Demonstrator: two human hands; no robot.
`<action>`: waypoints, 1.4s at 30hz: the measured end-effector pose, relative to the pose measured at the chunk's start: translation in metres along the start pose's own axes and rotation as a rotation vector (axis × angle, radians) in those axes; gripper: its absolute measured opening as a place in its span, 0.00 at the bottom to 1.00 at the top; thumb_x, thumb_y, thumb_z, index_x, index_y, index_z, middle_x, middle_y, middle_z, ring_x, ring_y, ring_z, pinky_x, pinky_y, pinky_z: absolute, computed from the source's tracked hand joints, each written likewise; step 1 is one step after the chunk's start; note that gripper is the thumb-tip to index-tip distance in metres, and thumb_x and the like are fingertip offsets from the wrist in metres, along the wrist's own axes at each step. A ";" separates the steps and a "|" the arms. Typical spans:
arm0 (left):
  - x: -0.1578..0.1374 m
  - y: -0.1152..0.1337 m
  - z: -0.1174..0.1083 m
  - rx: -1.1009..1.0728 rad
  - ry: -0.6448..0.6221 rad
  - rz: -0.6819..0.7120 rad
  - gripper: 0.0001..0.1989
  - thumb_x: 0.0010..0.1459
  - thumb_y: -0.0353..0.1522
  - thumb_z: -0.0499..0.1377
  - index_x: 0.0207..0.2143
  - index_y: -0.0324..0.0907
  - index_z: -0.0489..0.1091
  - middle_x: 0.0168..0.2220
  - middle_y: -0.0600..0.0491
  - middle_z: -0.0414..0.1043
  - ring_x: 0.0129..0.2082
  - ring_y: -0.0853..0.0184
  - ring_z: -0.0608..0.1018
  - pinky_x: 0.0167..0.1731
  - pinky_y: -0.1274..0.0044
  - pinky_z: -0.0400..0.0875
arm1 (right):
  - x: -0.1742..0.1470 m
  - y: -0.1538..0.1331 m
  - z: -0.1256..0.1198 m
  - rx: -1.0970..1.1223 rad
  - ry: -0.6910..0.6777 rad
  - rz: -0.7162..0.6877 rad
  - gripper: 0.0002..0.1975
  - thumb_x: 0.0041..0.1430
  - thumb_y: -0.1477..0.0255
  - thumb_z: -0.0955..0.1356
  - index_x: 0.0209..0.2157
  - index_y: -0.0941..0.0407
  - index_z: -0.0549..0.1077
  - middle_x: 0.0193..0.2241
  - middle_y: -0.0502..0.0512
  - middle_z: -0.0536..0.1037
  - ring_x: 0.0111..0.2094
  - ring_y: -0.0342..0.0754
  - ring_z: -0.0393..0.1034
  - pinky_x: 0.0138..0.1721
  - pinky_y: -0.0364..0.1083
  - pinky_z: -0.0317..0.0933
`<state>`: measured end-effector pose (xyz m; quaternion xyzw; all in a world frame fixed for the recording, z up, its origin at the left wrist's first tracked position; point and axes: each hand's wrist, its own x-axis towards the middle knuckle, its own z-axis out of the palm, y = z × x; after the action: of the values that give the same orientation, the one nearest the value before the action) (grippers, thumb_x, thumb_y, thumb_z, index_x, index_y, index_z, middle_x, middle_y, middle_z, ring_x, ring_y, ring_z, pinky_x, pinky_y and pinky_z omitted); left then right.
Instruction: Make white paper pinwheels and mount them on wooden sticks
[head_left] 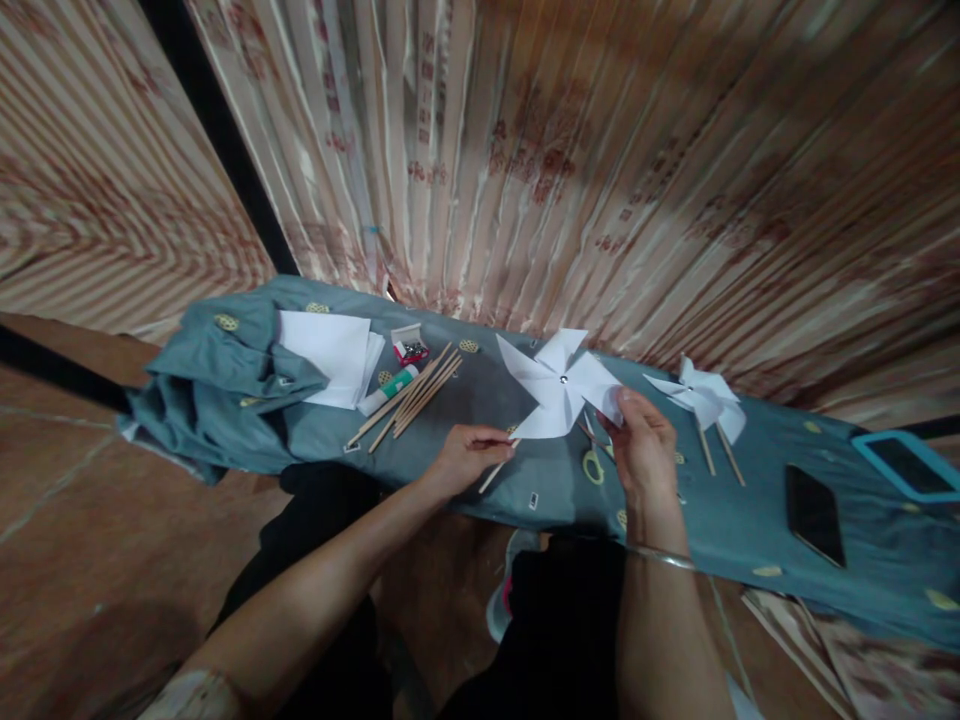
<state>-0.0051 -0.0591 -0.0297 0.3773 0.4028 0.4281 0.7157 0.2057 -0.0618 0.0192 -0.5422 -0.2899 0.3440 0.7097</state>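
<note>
A white paper pinwheel [555, 410] with a shiny pin at its centre is held over the cloth between both hands. My left hand [469, 458] is closed in a pinch at its lower left blade, where a thin wooden stick [495, 474] slants down in line with the pin. Whether the fingertips grip paper, stick or both, I cannot tell. My right hand [646, 445] pinches the right blade between thumb and fingers. Scissors [593, 466] with pale green handles lie partly hidden below the pinwheel, beside my right hand.
Left on the teal cloth [480, 400] lie white paper sheets [326, 350], a glue stick [388, 390], a small box of pins [409, 347] and several wooden sticks [420, 400]. To the right are more pinwheels [705, 395], a phone [814, 515] and a blue-framed object [909, 465].
</note>
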 end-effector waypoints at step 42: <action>-0.003 0.010 -0.007 0.011 0.020 0.017 0.14 0.31 0.33 0.74 0.25 0.39 0.80 0.23 0.54 0.78 0.24 0.72 0.75 0.31 0.79 0.70 | -0.033 0.017 0.026 0.103 -0.136 0.354 0.21 0.28 0.73 0.81 0.31 0.55 0.78 0.23 0.45 0.80 0.23 0.37 0.71 0.26 0.36 0.67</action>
<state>-0.0155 -0.0571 -0.0229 0.3801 0.4089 0.4356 0.7061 0.1621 -0.0706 0.0081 -0.5231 -0.2194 0.5136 0.6437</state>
